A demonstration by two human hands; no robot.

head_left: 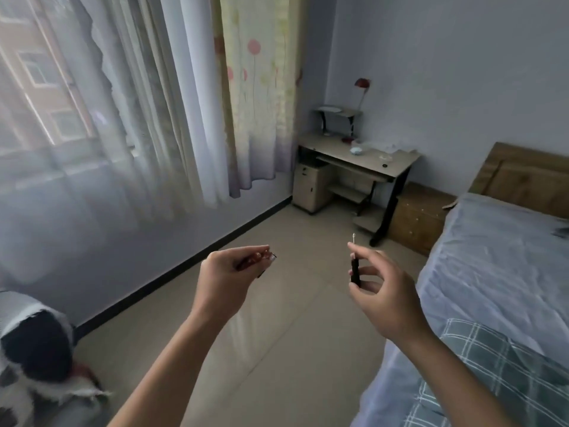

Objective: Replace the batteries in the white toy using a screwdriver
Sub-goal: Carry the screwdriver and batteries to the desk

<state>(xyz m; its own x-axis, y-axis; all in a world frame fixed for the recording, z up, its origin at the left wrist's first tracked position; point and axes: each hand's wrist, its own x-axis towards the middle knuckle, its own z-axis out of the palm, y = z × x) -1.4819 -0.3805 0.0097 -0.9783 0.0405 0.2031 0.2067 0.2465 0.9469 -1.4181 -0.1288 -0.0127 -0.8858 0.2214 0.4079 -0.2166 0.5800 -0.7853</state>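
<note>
Your right hand (pixel 381 291): grip curled loosely round screwdriver (pixel 355 269), thumb and fingers pinching black handle, metal tip pointing up above fingers. Held in air over floor (pixel 277 359), just left of bed (pixel 492 257).
Your left hand (pixel 224 272): grip closed on reddish item (pixel 252 261), thin dark end poking past fingertips. Fingers hide most of it, identity unclear.
Bed cut off at right edge.
Small white objects (pixel 357 150) on counter (pixel 326 144) in far corner, too small to identify.
Count: one bed, one counter, two hands, one screwdriver, one reddish item.
</note>
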